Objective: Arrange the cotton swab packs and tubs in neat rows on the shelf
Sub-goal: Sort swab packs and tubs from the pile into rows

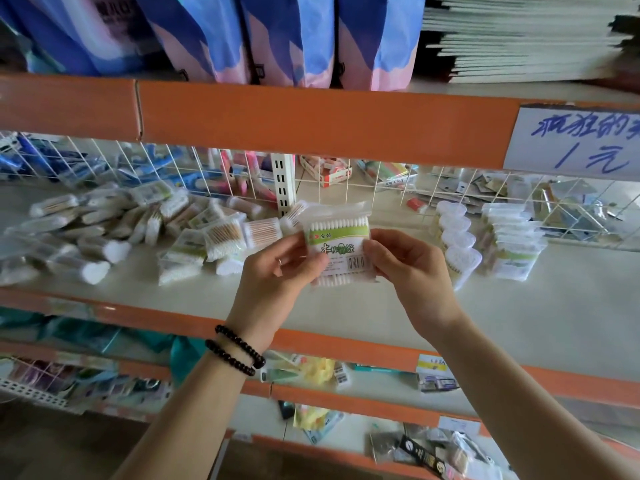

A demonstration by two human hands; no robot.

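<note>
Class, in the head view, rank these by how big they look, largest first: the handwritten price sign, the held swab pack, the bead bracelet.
1. Price sign, though the frame edge cuts it
2. Swab pack
3. Bracelet

The sign hangs about as near as the pack, so this order seems fair.

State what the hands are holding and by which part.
Both hands hold one cotton swab pack above the shelf: the left hand pinches its left edge, the right hand its right edge.

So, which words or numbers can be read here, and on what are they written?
"金德": green label of the cotton swab pack held by the left hand and right hand.
"1元": handwritten paper sign; its upper line is cut off.
Barcode digits and other packs' labels: too blurred.
</note>
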